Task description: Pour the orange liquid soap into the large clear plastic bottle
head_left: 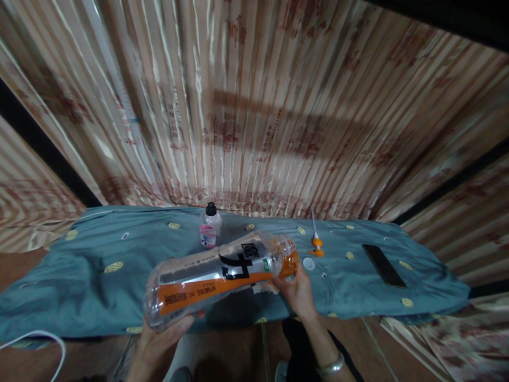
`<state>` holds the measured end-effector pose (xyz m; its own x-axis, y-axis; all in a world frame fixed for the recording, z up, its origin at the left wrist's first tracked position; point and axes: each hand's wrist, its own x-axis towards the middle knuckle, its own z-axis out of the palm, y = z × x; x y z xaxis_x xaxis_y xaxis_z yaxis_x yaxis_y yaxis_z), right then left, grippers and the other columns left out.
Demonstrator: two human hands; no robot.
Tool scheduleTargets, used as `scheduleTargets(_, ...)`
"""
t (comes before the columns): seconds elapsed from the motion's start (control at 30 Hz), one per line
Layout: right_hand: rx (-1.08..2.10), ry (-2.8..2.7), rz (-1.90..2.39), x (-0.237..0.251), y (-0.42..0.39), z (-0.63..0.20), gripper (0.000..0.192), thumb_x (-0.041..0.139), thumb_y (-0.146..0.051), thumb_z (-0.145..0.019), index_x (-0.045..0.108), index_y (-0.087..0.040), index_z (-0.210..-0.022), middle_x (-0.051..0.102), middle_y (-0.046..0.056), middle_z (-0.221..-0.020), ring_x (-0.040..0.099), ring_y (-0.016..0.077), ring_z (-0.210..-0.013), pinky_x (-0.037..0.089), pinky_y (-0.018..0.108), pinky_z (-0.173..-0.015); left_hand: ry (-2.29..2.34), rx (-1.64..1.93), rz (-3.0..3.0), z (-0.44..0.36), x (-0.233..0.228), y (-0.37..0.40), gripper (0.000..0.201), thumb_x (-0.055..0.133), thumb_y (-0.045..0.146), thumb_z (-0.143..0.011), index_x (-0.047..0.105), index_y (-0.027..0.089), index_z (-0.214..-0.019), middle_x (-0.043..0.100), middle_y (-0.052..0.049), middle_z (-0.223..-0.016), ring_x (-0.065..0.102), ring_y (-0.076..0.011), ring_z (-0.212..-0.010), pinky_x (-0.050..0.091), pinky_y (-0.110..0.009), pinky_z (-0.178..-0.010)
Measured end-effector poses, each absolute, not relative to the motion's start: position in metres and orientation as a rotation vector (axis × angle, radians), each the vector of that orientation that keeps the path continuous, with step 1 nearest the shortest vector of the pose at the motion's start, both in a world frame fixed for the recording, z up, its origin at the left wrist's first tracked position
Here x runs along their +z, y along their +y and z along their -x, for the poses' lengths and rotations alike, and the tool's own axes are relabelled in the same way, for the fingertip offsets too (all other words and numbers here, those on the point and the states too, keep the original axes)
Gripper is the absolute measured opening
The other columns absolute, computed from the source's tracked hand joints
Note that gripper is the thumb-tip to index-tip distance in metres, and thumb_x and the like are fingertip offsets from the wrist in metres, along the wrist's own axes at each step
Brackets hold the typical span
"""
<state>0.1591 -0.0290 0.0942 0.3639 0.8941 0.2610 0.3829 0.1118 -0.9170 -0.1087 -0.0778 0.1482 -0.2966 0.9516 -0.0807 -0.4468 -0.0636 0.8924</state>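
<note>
A large clear plastic bottle (214, 273) with a silver and orange label lies tilted nearly sideways across the middle of the view. Under its wide base, my left hand (165, 337) closes round the lower side and holds it up. At the neck end, the fingers of my right hand (296, 289) wrap round a shiny orange container (289, 263) that meets the bottle's mouth. How the two mouths join is not clear. Behind them, an orange pump head (317, 244) with a thin tube lies on the sheet, beside a white round disc (309, 263).
A small clear bottle (209, 228) with a black cap and pink label stands behind the big bottle. A dark phone (384, 265) lies to the right on the teal bed sheet (79, 286). Striped curtains (254, 116) hang at the back; a white cable (43, 334) curls at lower left.
</note>
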Motion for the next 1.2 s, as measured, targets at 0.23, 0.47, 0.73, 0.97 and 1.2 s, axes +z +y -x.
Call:
scheduleTargets(0.23, 0.548, -1.238, 1.457, 0.093, -0.029, -0.160, 0.062, 0.081, -0.046, -0.070, 0.068, -0.016, -0.123, 0.081, 0.013, -0.105, 0.077, 0.0324, -0.092, 0.064, 0.046, -0.083, 1.045, 1.604, -0.758, 0.112, 0.142, -0.076, 0.043, 0.097, 0.037, -0.054, 0.074, 0.023, -0.087, 0.075, 0.002, -0.072, 0.066, -0.0155, -0.061, 0.058, -0.026, -0.062)
scheduleTargets(0.47, 0.603, -1.205, 1.460, 0.092, -0.028, -0.160, 0.062, 0.084, -0.039, -0.066, 0.067, -0.020, -0.122, 0.082, 0.009, -0.099, 0.078, 0.0300, -0.084, 0.065, 0.042, -0.078, 1.046, 1.605, -0.700, 0.107, 0.153, -0.078, 0.054, 0.098, 0.037, -0.051, 0.070, 0.023, -0.096, 0.076, 0.002, -0.078, 0.068, -0.0164, -0.060, 0.059, -0.027, -0.061)
scheduleTargets(0.73, 0.592, -1.240, 1.483, 0.091, -0.028, -0.162, 0.063, 0.083, -0.042, -0.068, 0.066, -0.019, -0.125, 0.082, 0.010, -0.102, 0.078, 0.0303, -0.087, 0.065, 0.041, -0.080, 1.062, 1.612, -0.681, 0.110, 0.147, -0.077, 0.050, 0.097, 0.032, -0.051, 0.070, 0.025, -0.093, 0.077, 0.002, -0.082, 0.069, -0.0184, -0.063, 0.059, -0.028, -0.060)
scheduleTargets(0.97, 0.563, -1.215, 1.453, 0.091, -0.028, -0.159, 0.068, 0.084, -0.046, -0.069, 0.067, -0.015, -0.127, 0.081, 0.014, -0.107, 0.078, 0.0337, -0.092, 0.064, 0.048, -0.084, 1.066, 1.603, -0.723, 0.109, 0.147, -0.077, 0.048, 0.098, 0.038, -0.051, 0.072, 0.024, -0.088, 0.077, 0.002, -0.078, 0.069, -0.0175, -0.060, 0.059, -0.028, -0.061)
scheduleTargets(1.2, 0.657, -1.208, 1.430, 0.093, -0.027, -0.159, 0.070, 0.082, -0.045, -0.070, 0.063, -0.016, -0.131, 0.081, 0.013, -0.108, 0.079, 0.0308, -0.092, 0.065, 0.042, -0.083, 1.015, 1.468, -0.848, 0.134, 0.119, -0.068, 0.040, 0.096, 0.033, -0.051, 0.075, 0.023, -0.084, 0.078, -0.003, -0.075, 0.073, -0.0257, -0.061, 0.064, -0.040, -0.064)
